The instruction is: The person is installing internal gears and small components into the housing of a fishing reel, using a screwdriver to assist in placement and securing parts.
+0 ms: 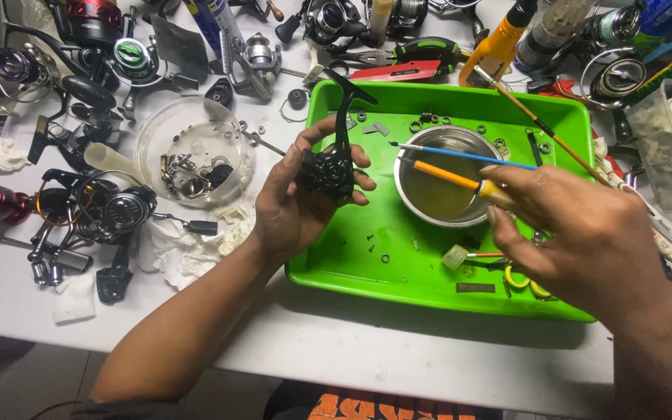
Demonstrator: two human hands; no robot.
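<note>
gripping black reel body (328, 167) w/ left hand (293, 202) over green tray (429, 292) left edge; right hand (585, 233) pinching orange-handled tool (449, 176) over steel bowl (439, 175).

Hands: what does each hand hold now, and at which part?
The left hand grips a black reel body around its lower housing. The right hand pinches an orange-handled brush near its rear end.

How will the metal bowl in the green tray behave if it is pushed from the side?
The metal bowl holds a murky liquid, so a quick push would probably slosh it. Its smooth steel on the glossy green tray suggests it would slide, not tip. The two brushes resting across its rim look loose and would likely roll off.
</note>
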